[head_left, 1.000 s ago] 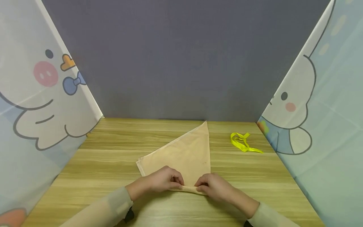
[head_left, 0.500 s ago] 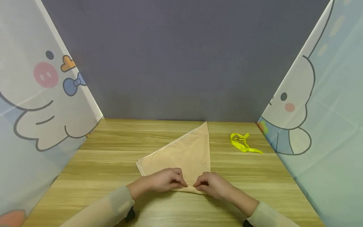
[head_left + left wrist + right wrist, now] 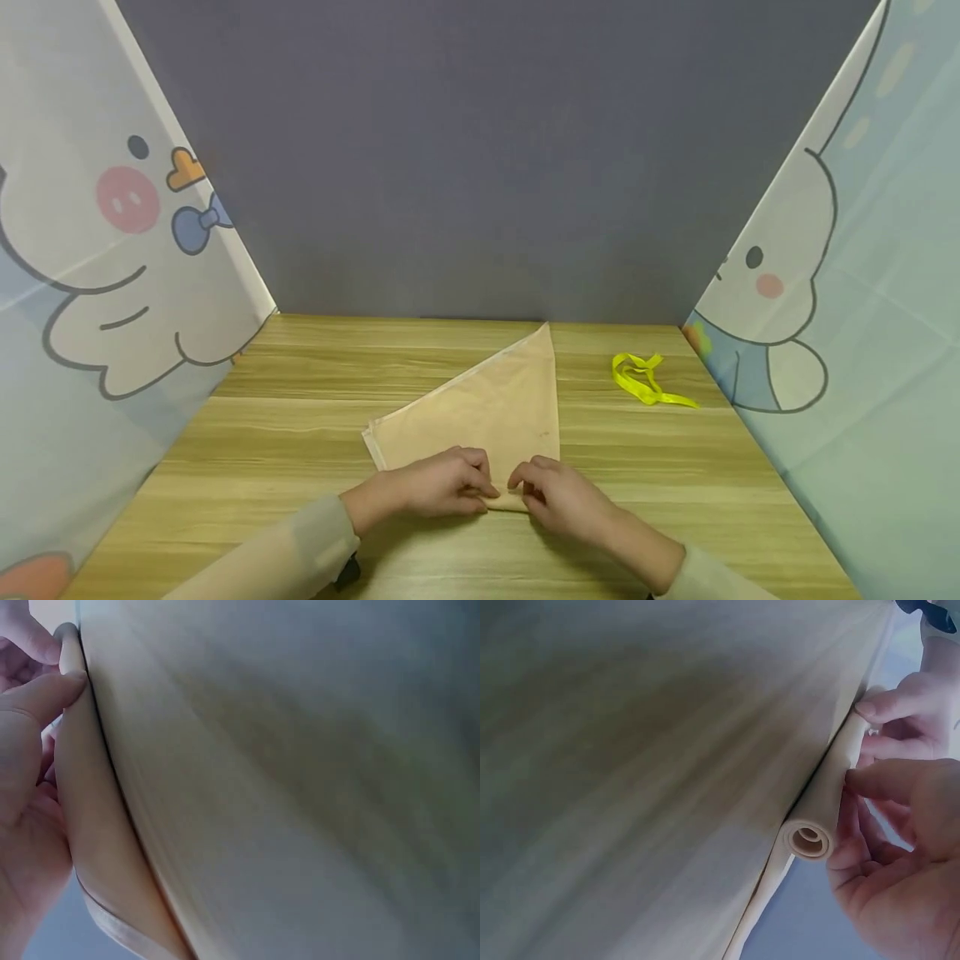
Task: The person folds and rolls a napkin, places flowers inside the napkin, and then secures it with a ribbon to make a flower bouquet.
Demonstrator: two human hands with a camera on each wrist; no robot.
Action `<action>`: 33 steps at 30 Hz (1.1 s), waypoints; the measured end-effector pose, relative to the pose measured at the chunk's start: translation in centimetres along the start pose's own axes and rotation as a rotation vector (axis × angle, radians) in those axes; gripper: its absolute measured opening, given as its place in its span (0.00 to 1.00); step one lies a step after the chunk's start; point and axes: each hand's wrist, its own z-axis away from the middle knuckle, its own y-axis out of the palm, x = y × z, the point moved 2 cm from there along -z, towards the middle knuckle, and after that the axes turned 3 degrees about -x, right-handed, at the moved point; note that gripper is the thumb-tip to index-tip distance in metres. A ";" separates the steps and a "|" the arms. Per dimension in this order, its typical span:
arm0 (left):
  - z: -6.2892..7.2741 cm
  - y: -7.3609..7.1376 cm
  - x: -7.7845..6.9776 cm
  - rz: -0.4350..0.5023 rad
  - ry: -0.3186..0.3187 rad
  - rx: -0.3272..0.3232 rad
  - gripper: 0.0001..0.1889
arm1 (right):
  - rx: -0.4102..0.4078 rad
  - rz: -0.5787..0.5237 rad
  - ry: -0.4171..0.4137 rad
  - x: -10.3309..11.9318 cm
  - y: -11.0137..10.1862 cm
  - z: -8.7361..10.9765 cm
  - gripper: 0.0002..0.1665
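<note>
A peach-coloured cloth (image 3: pixel 480 417), folded to a rough triangle, lies on the wooden table with its point towards the back. Its near edge is coiled into a narrow roll (image 3: pixel 825 799), whose spiral end shows in the right wrist view. My left hand (image 3: pixel 448 483) pinches this roll left of its middle, thumb on the near side. Close by, my right hand (image 3: pixel 564 497) holds the roll near its right end, thumb against it and curled fingers on the far side. Between the two hands a short stretch of the roll shows.
To the right of the cloth, a loose yellow ribbon (image 3: pixel 648 395) lies on the table (image 3: pixel 285 433). A dark grey panel (image 3: pixel 480 167) stands along the back. Cartoon-printed cloth walls rise at the left (image 3: pixel 45 433) and right (image 3: pixel 885 383).
My left hand has shifted slightly right along the roll, closer to my right hand. The right hand's fingers have lifted and spread a little at the roll.
</note>
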 end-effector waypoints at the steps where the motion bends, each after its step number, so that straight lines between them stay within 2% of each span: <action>1: -0.1 0.1 -0.1 0.013 -0.006 0.005 0.13 | 0.003 -0.005 0.004 -0.1 0.0 0.1 0.09; 4: -0.2 0.4 -0.4 0.043 -0.032 0.019 0.13 | 0.033 -0.020 0.018 -0.4 -0.2 0.3 0.07; 7: -0.4 0.6 -0.8 0.066 -0.060 0.028 0.14 | 0.068 -0.032 0.019 -0.8 -0.4 0.5 0.09; 11: -0.6 0.7 -0.9 0.075 -0.069 0.036 0.16 | 0.088 -0.063 0.005 -1.1 -0.6 0.5 0.09; 15: -0.8 0.6 -0.7 0.064 -0.079 0.009 0.13 | 0.089 -0.077 0.011 -1.4 -0.7 0.3 0.05; 18: -1.0 0.5 -0.3 0.125 -0.129 -0.026 0.09 | 0.083 -0.073 0.042 -1.6 -0.7 0.2 0.04; 21: -0.9 0.4 0.0 0.233 -0.199 -0.058 0.05 | 0.085 -0.095 0.108 -1.9 -0.7 0.0 0.05; 25: -0.8 0.2 0.4 0.291 -0.249 -0.086 0.02 | 0.094 -0.148 0.168 -2.3 -0.7 -0.2 0.06; 29: -0.7 0.1 0.7 0.316 -0.252 -0.101 0.03 | 0.092 -0.190 0.171 -2.6 -0.7 -0.4 0.07; 33: -0.6 0.1 0.9 0.334 -0.226 -0.104 0.04 | 0.080 -0.211 0.159 -2.9 -0.6 -0.6 0.09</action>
